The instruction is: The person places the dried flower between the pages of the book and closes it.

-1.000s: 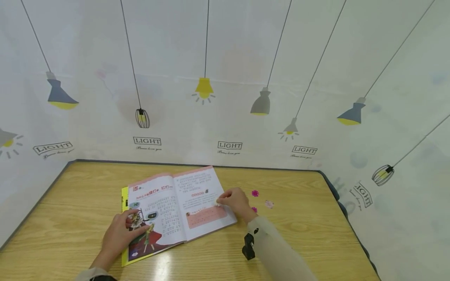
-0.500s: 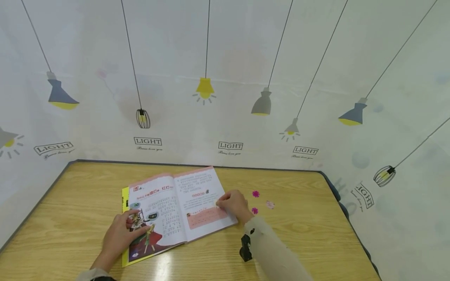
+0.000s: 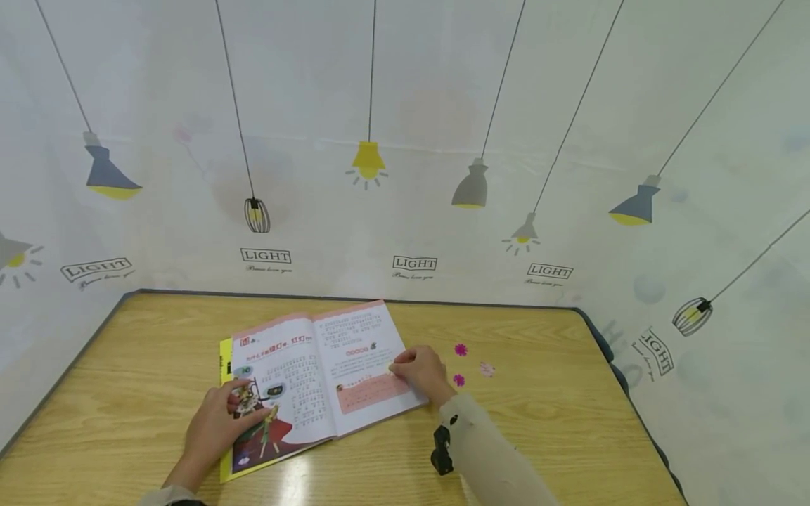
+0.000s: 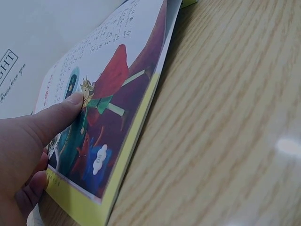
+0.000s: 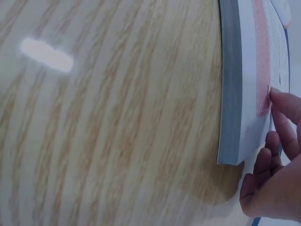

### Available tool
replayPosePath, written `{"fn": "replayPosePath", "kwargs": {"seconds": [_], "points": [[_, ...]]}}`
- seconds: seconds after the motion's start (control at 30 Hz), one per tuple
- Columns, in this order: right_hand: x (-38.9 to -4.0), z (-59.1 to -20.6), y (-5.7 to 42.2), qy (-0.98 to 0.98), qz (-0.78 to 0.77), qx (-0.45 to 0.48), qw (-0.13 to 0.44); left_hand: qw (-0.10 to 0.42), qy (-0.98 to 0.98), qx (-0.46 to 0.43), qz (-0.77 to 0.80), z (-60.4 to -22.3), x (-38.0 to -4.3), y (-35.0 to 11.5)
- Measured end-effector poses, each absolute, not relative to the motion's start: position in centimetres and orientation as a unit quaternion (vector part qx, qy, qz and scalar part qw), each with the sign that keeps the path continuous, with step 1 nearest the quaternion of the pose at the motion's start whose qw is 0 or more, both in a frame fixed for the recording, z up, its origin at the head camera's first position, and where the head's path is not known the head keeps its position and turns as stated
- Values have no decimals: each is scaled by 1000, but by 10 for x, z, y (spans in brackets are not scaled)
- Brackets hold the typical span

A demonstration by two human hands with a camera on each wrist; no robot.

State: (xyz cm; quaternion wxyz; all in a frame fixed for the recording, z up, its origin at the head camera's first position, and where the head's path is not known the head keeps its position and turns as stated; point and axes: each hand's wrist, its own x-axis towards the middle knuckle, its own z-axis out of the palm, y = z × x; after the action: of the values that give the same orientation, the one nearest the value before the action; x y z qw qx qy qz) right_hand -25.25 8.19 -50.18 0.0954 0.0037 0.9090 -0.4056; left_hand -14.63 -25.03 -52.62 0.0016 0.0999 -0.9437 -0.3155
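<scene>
An open book point(image 3: 367, 358) with a yellow-edged cover lies on the wooden table. On its illustrated left page, my left hand point(image 3: 215, 422) rests near the outer edge. The thumb point(image 4: 66, 113) lies straight across the picture in the left wrist view, the other fingers bent at the margin. Over the right page, just above its pink text box point(image 3: 373, 391), my right hand point(image 3: 422, 372) pinches a small pale piece point(image 5: 270, 89) between thumb and index finger, its tip right at the paper. Most of that piece is hidden by the fingertips.
Right of the book lie two magenta flower-shaped pieces, one point(image 3: 460, 349) behind the other point(image 3: 458, 380), and a pale pink one point(image 3: 486, 369). The table point(image 3: 557, 422) ends at a wall cloth point(image 3: 316, 176) printed with hanging lamps.
The pale piece showed more at the right fingertips a second ago; the fingers now cover more of it. The right hand has shifted slightly down. The left hand stays on the page.
</scene>
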Motion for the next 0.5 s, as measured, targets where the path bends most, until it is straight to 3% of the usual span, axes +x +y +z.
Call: {"fn": "replayPosePath", "kwargs": {"seconds": [0.5], "points": [[-253, -501, 83, 904, -415, 14, 103, -1, -943, 98, -319, -522, -145, -248]]}}
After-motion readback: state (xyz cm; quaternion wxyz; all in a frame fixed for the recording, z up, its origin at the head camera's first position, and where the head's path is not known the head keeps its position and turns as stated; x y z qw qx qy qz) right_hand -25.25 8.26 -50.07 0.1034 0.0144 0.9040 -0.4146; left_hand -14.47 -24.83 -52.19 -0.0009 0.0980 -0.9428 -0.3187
